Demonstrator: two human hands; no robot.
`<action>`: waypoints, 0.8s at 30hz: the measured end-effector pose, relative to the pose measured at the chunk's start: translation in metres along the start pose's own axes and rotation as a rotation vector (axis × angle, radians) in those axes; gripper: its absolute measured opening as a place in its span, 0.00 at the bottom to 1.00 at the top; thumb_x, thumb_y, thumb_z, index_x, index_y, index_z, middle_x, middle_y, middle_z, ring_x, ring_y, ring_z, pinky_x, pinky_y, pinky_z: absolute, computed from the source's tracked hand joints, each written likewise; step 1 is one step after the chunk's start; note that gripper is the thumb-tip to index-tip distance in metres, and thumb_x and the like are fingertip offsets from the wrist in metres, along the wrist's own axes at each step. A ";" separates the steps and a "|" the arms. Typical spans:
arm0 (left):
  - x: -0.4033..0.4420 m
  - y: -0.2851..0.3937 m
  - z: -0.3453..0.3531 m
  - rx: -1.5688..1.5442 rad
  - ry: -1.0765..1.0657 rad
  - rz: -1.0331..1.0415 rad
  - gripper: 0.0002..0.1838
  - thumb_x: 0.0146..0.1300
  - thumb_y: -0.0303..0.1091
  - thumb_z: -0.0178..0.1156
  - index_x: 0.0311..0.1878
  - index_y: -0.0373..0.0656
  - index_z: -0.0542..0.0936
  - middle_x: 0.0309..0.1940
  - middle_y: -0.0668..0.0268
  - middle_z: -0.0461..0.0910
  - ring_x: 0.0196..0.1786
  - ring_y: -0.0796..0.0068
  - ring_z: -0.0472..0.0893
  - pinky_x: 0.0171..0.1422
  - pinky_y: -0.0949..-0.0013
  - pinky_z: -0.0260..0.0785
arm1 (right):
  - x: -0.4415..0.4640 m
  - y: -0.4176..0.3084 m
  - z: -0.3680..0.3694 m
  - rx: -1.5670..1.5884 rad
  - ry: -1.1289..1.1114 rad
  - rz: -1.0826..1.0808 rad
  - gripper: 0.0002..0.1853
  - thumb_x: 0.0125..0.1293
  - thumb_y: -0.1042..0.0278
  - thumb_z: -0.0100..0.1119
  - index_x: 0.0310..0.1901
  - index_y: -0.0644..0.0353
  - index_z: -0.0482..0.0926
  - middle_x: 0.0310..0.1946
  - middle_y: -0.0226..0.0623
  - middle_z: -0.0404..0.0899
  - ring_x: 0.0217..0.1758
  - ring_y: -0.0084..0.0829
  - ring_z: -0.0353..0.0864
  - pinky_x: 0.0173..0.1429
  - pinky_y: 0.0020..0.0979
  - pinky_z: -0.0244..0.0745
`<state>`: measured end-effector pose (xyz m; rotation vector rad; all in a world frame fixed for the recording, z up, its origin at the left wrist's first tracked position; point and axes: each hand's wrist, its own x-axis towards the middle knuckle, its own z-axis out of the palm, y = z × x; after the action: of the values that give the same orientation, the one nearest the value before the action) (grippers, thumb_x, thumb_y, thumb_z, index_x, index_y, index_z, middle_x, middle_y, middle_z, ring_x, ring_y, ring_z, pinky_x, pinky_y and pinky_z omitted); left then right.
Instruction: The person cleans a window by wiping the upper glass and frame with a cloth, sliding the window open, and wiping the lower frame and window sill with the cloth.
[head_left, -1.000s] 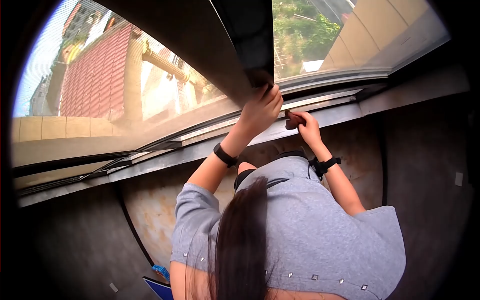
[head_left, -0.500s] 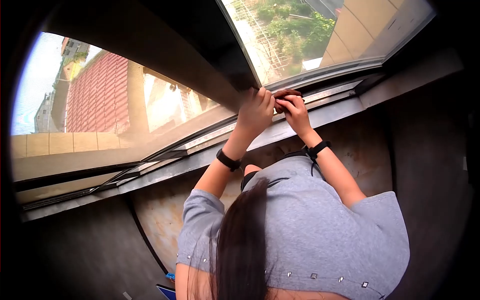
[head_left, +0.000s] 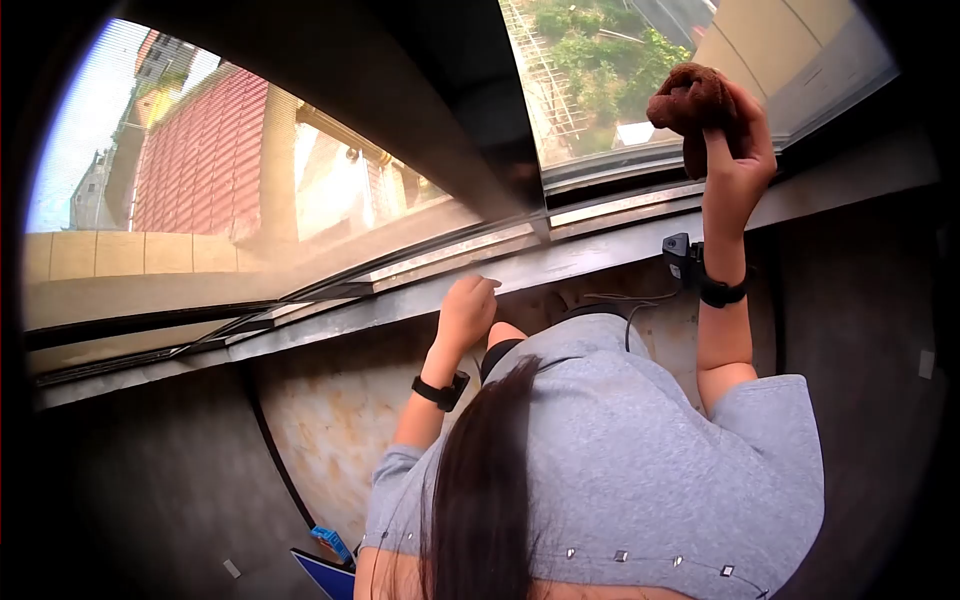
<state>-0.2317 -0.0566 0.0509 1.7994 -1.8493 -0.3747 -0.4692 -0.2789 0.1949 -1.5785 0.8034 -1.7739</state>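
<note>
A bunched brown cloth is gripped in my right hand, raised in front of the right window pane. The fingers wrap round the cloth; whether it touches the glass I cannot tell. My left hand is lower, beside the metal window sill, with its fingers curled in and nothing visible in them. Each wrist wears a black strap, and a small dark device sits at the right one.
A dark window frame post divides the panes. The left window looks out on a red-tiled roof. Below the sill is a stained wall panel. A blue packet and a blue flat object lie at the lower left.
My right hand has lifted the brown cloth from the window track up and to the right. My left hand has drawn back from the frame, down and left.
</note>
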 end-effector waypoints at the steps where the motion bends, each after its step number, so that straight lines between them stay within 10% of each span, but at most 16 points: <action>1: -0.004 0.001 -0.001 -0.075 0.031 -0.128 0.06 0.48 0.23 0.53 0.32 0.39 0.76 0.26 0.58 0.73 0.32 0.57 0.73 0.37 0.60 0.65 | 0.004 -0.008 0.008 -0.085 0.053 -0.183 0.18 0.52 0.88 0.48 0.46 0.66 0.73 0.46 0.37 0.74 0.50 0.27 0.73 0.55 0.27 0.68; 7: -0.014 0.010 0.010 -0.176 0.057 -0.206 0.06 0.51 0.23 0.52 0.33 0.39 0.76 0.26 0.57 0.73 0.32 0.55 0.73 0.36 0.60 0.65 | -0.028 0.018 0.073 -0.368 -0.191 -0.693 0.21 0.54 0.73 0.55 0.52 0.59 0.72 0.56 0.43 0.68 0.63 0.45 0.62 0.64 0.39 0.59; 16: -0.001 0.007 0.012 -0.188 -0.021 -0.181 0.06 0.54 0.25 0.51 0.34 0.40 0.76 0.27 0.57 0.73 0.31 0.55 0.74 0.34 0.61 0.67 | -0.125 0.127 0.004 -0.653 -0.802 -0.492 0.23 0.52 0.80 0.47 0.52 0.55 0.72 0.58 0.34 0.66 0.64 0.35 0.62 0.63 0.34 0.63; 24: 0.016 0.003 0.018 -0.202 -0.084 -0.067 0.06 0.53 0.25 0.51 0.34 0.41 0.77 0.27 0.58 0.74 0.31 0.56 0.74 0.35 0.60 0.66 | -0.112 0.133 -0.065 -0.708 -0.102 0.031 0.23 0.53 0.86 0.49 0.53 0.62 0.69 0.49 0.43 0.70 0.52 0.44 0.70 0.54 0.35 0.67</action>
<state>-0.2437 -0.0756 0.0403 1.7340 -1.7407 -0.6479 -0.5166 -0.2710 0.0153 -2.0494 1.5035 -1.4390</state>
